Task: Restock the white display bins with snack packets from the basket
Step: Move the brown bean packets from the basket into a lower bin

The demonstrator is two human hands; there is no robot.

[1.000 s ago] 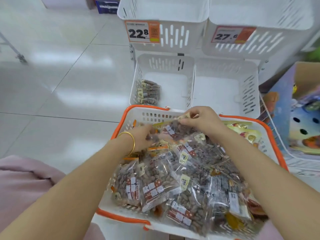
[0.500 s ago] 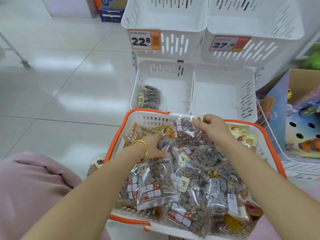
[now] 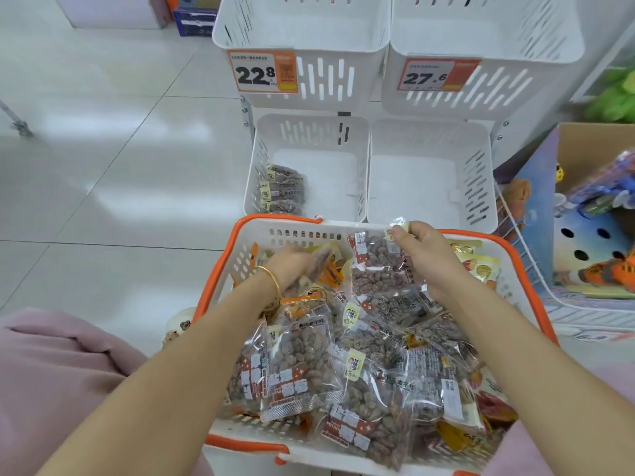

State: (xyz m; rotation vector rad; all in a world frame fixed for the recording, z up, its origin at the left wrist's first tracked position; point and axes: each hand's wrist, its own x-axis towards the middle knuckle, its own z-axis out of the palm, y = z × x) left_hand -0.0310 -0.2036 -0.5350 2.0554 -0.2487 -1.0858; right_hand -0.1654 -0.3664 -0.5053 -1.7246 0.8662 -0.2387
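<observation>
Above the far end of the orange-rimmed basket (image 3: 220, 269), a clear snack packet (image 3: 378, 266) of brown nuts hangs from the right hand (image 3: 426, 259), fingers (image 3: 400, 233) pinched on its top corner. The left hand (image 3: 295, 266) reaches among the piled packets, fingers closed on a blurred packet. Beyond stand white display bins; the lower left bin (image 3: 357, 159) holds a few packets (image 3: 281, 188).

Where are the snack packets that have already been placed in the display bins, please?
They lie stacked in the lower left bin, against its left wall, just beyond the orange-rimmed basket.
</observation>
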